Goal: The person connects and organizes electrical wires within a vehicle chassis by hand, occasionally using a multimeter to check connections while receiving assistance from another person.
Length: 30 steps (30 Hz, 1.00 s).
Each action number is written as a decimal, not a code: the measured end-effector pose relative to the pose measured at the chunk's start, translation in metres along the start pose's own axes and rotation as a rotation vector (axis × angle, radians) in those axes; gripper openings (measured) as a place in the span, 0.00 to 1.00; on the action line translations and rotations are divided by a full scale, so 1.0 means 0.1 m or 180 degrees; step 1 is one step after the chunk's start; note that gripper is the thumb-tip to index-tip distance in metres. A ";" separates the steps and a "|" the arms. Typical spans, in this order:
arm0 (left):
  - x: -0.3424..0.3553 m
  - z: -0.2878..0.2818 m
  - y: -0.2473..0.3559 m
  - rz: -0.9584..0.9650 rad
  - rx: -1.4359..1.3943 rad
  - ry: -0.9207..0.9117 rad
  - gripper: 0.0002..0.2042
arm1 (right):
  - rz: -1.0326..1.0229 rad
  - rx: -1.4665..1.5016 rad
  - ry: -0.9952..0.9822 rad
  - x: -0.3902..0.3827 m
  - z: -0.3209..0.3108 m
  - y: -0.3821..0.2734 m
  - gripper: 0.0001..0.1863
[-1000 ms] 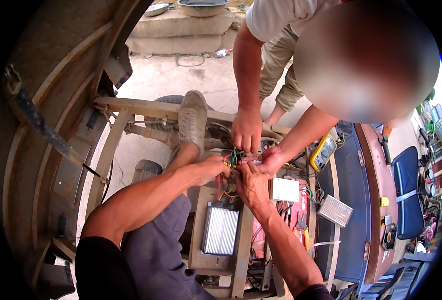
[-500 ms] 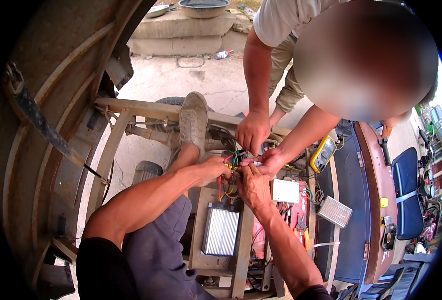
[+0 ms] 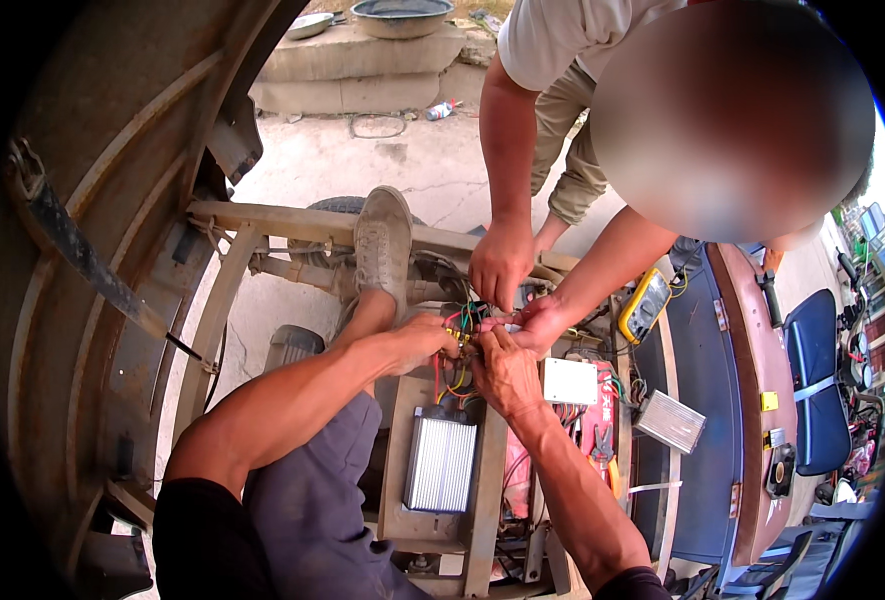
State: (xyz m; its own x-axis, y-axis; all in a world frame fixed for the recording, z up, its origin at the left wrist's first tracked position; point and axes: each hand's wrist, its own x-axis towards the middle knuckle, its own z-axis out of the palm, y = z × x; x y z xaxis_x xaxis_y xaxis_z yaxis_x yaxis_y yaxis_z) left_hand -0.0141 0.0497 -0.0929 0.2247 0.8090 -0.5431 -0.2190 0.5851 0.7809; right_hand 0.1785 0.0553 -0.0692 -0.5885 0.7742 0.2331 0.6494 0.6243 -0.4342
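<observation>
My left hand (image 3: 425, 340) is closed on a bundle of coloured wires (image 3: 460, 332), where small yellow pieces show at the fingertips. Right beside it, the fingers of my right hand (image 3: 506, 370) are bent and pinched at the same wires; the exact grip is partly hidden. A co-worker's hand (image 3: 503, 262) reaches down to the bundle from the far side. The co-worker's other hand (image 3: 541, 325) touches the bundle next to my right fingers, with something small and white by it. Red and yellow leads run to a finned silver controller box (image 3: 442, 462) below my hands.
A white box (image 3: 570, 381) and pliers (image 3: 602, 447) lie right of my right forearm. Farther right are a second finned silver box (image 3: 671, 421) and a yellow multimeter (image 3: 645, 306). Metal frame bars (image 3: 485, 500) surround the work; my shoe (image 3: 383, 245) rests on the frame.
The view has shifted slightly. Both my hands and the co-worker's stay at the wire bundle, with only small finger movements.
</observation>
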 end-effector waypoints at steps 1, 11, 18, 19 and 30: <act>0.01 -0.01 -0.01 0.0001 0.0000 0.0000 0.05 | 0.0007 0.0061 0.0015 -0.01 0.01 0.01 0.09; -0.05 -0.02 0.06 -0.0096 0.0142 -0.0366 0.10 | 0.0182 0.0107 0.0367 -0.02 0.03 -0.01 0.07; -0.05 -0.05 0.06 -0.0116 0.0197 -0.0350 0.11 | 0.2146 0.1821 0.0636 -0.38 -0.19 -0.17 0.11; -0.04 -0.04 0.06 -0.0122 0.0217 -0.0333 0.11 | 0.2124 0.1723 0.0612 -0.42 -0.15 -0.18 0.12; -0.11 -0.06 0.09 -0.0023 0.0277 -0.0163 0.08 | 0.2063 0.1618 0.0370 -0.48 0.04 -0.35 0.12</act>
State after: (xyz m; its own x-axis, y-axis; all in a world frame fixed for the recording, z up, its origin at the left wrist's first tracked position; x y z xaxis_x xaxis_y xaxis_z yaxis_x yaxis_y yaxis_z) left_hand -0.0243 0.0466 -0.0816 0.2747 0.7996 -0.5341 -0.1345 0.5819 0.8020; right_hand 0.1821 -0.0038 -0.0686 -0.1010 0.9874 -0.1221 0.5294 -0.0506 -0.8469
